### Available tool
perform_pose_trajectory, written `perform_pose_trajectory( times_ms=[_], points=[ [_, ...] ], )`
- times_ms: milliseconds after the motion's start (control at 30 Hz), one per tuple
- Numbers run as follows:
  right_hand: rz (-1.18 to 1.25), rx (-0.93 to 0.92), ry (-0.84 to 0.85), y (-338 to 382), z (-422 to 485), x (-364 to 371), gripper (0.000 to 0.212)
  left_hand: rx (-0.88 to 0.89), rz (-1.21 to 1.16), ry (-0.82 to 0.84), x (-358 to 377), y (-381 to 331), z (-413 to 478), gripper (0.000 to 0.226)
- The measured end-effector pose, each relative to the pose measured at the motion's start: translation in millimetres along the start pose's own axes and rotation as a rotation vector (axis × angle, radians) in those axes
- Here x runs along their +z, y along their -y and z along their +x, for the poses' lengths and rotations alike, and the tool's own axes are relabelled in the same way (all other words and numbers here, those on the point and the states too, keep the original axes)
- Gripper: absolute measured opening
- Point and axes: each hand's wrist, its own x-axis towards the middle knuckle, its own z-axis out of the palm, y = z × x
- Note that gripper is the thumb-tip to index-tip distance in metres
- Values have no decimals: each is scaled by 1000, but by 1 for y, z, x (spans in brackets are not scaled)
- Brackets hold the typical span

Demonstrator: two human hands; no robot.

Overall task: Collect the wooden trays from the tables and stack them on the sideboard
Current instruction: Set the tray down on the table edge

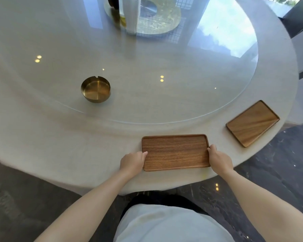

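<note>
A dark rectangular wooden tray [175,151] lies flat near the front edge of the round table [59,145]. My left hand [132,162] grips its left short edge, thumb on the rim. Its right short edge is held by my right hand [219,158]. The tray looks to be resting on the cloth. A second, lighter wooden tray [252,123] lies at an angle by the table's right edge, untouched.
A brass ashtray [95,89] stands on the glass turntable [164,70] left of centre. A round gold centrepiece with a glass vessel [142,14] sits at the far middle. Dark marble floor [278,163] surrounds the table.
</note>
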Motion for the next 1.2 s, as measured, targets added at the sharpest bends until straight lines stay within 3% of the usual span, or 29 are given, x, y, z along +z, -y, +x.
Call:
perform_pose_trajectory(
  times_ms=[267, 500, 867, 1033, 1200],
  points=[
    [45, -79, 12, -10, 6, -5, 25, -40, -27, 34, -7, -4, -2, 50],
    [184, -124, -105, -30, 26, -24, 34, -240, 3, -273, -35, -40, 12, 56],
    [508, -176, -167, -133, 94, -92, 41, -234, -157, -382, -2, -207, 48, 37],
    [480, -154, -179, -208, 126, -116, 47, -280, -175, -373, 24, -279, 69, 34],
    [386, -122, -121, -268, 158, -123, 47, -308, -84, -244, 58, -328, 86, 47]
  ],
)
